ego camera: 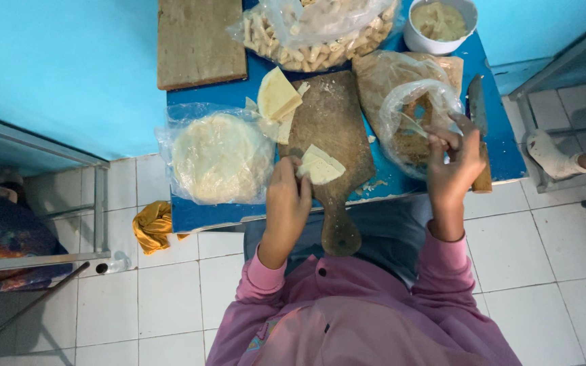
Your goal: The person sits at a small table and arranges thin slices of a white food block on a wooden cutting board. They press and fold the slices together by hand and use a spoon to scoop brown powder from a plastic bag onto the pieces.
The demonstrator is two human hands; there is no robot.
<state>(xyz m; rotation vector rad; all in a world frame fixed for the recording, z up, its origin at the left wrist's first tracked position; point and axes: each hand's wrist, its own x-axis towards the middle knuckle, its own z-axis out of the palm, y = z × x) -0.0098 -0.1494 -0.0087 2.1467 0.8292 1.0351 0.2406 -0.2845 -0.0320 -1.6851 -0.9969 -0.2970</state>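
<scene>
My left hand (286, 196) pinches a pale folded piece of dough wrapper (320, 166) lying on a worn wooden cutting board (330, 118) with a handle. My right hand (452, 163) grips the rim of a clear plastic bag (412, 108) that rests on another wooden board; its fingers reach into the opening. More folded pale wrappers (278, 96) lie at the board's far left corner. Pink sleeves cover both arms.
A low blue table (503, 146) holds a bagged stack of round wrappers (220, 157), a bag of rolled pieces (317, 34), a white bowl of filling (439, 24), a knife (477, 108) and a wooden board (198, 41). Another person's socked foot (551, 156) shows at right. A yellow cloth (150, 227) lies on white floor tiles.
</scene>
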